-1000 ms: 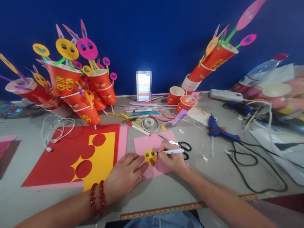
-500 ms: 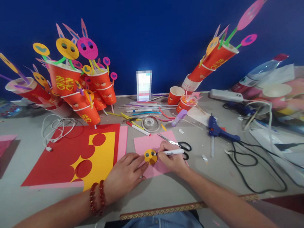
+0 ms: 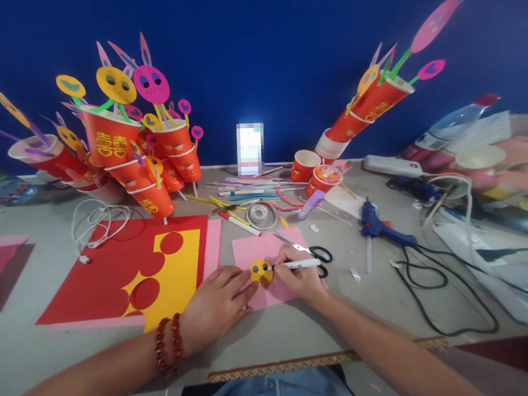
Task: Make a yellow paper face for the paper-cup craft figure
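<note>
A small yellow paper disc (image 3: 261,271) with two dark eye spots lies on a pink sheet (image 3: 266,261) near the table's front. My left hand (image 3: 216,306) rests flat on the table, its fingertips pressing the disc's left edge. A beaded bracelet (image 3: 167,346) circles that wrist. My right hand (image 3: 299,277) grips a white marker (image 3: 296,265) with its tip on the disc's right side. Black-handled scissors (image 3: 313,255) lie just behind the right hand.
Red and yellow card with round cut-outs (image 3: 136,272) lies left. Red paper cups holding paper faces on sticks (image 3: 127,145) stand at the back left and back right (image 3: 373,102). A blue glue gun (image 3: 377,228), black cables (image 3: 440,284), tape roll (image 3: 261,214) and pens (image 3: 246,190) crowd the middle and right.
</note>
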`<state>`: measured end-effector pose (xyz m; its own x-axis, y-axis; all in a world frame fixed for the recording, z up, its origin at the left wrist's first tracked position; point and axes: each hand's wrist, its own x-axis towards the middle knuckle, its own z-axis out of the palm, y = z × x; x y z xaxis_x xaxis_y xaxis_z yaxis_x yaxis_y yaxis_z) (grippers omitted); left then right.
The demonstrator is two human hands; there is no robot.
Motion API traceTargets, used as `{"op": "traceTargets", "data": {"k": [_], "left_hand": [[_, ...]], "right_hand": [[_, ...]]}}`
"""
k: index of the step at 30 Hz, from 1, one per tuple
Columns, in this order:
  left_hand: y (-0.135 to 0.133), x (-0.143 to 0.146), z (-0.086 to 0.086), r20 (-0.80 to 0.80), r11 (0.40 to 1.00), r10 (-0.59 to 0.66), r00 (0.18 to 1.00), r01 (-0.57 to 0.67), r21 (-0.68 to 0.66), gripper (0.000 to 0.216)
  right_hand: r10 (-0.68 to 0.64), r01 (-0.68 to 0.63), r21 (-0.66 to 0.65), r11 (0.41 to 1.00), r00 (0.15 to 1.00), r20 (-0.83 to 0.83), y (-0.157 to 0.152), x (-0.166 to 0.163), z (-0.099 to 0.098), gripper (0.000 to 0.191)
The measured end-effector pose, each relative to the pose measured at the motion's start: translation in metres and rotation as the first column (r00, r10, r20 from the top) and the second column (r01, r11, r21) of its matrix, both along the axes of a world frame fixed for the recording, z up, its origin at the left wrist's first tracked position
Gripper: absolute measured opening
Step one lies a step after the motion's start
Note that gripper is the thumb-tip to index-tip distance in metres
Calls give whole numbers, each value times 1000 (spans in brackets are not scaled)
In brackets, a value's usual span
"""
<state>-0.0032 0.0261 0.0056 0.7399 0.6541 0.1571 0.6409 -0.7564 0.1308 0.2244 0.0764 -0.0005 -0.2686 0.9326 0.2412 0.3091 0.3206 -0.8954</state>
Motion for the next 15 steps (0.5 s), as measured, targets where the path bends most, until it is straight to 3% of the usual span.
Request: {"op": "traceTargets", "data": {"k": [15], "left_hand": [[0,1,-1,-13,1000,-4,1000,4,2,37]], "right_hand": [[-6,6,-8,1000,1000,23,0,0,0,18]]}}
